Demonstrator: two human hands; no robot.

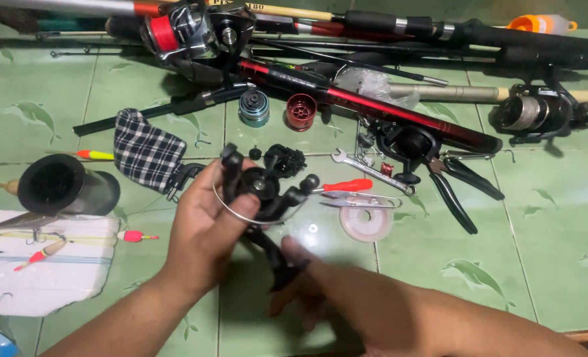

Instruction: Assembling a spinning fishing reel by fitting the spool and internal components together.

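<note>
Left hand (201,228) gripping black fishing reel body (262,192) at frame centre, fingers wrapping rotor, wire bail arcing below. Right hand (320,284) closing around reel foot at 6 o'clock of reel. Reel looking rigid, fairly light, likely greasy and slippery; bail and small knobs seeming delicate, so body or foot judged safest hold. Red spool (300,110) lying at 12 o'clock, pliers (462,188) at 3 o'clock.
</note>
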